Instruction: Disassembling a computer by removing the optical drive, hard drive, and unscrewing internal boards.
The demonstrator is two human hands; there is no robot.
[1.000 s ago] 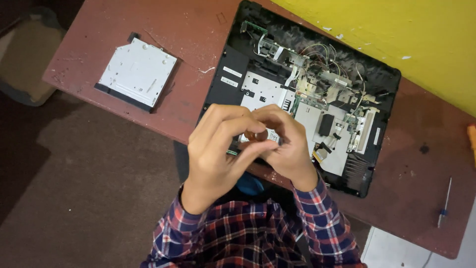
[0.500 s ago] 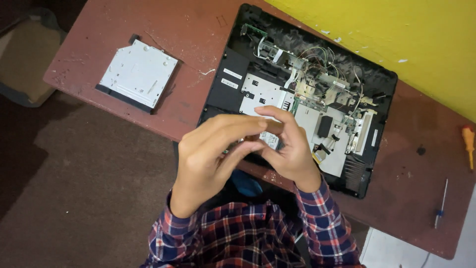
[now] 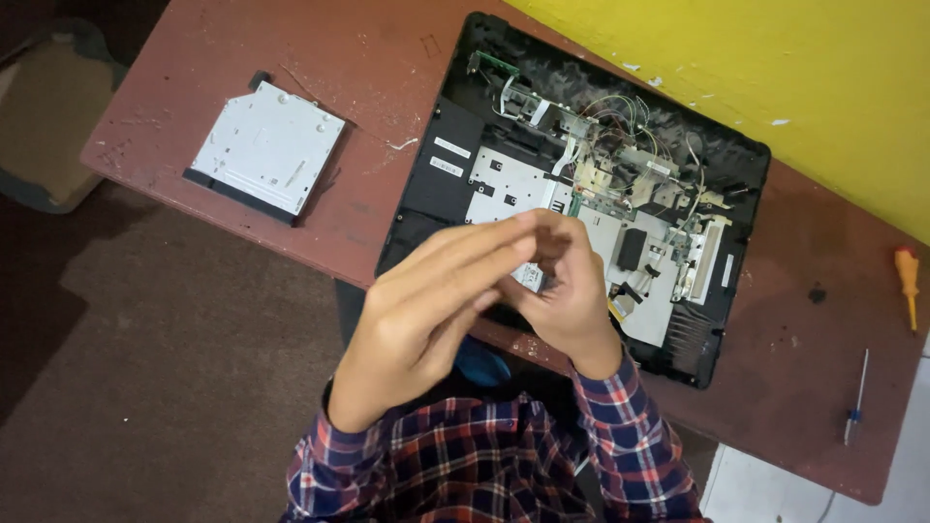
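1. A silver optical drive (image 3: 267, 150) lies flat near the left end of the reddish-brown table (image 3: 378, 58), well apart from both hands.
2. The left hand (image 3: 426, 310) hovers with fingers long, loosely together and only slightly curled, their tips meeting the right hand.
3. Between the hands sits a small pale part (image 3: 531, 278) (mostly hidden, kind unclear).
4. The right hand (image 3: 572, 291) curls tightly, pinching that part.
5. Behind them lies the opened laptop base (image 3: 620, 194), its boards and wires exposed.
6. At the far right rest an orange-handled screwdriver (image 3: 907, 281) and a thin blue-collared one (image 3: 854, 397).
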